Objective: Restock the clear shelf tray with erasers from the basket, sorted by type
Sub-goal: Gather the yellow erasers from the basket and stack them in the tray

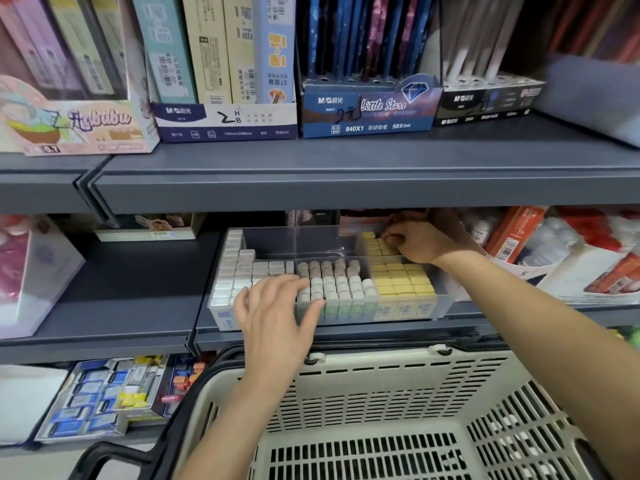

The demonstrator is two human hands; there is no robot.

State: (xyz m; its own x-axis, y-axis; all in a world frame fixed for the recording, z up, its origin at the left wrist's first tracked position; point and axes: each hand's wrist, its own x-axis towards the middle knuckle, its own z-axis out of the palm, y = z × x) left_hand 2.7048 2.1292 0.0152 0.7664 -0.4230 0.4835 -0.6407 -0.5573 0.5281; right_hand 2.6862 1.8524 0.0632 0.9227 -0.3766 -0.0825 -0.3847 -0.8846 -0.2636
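Free room lay in the rear middle of the clear tray (273, 244), behind the eraser rows (332, 275). The upper shelf (346, 188) overhung it; the right hand (415, 245) filled the rear right corner.

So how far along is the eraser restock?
Done: clear plastic shelf tray holds white block erasers left, rounded white erasers middle, yellow block erasers right; beige slotted basket shows none where visible. In hand: right hand curled at the yellow back rows, left hand resting on the tray front. Remaining: rear of the white and middle lanes is bare.

Grey shelf (138, 289): clear tray (270, 242) at middle, white box (20, 289) left, red packs (588, 258) right.
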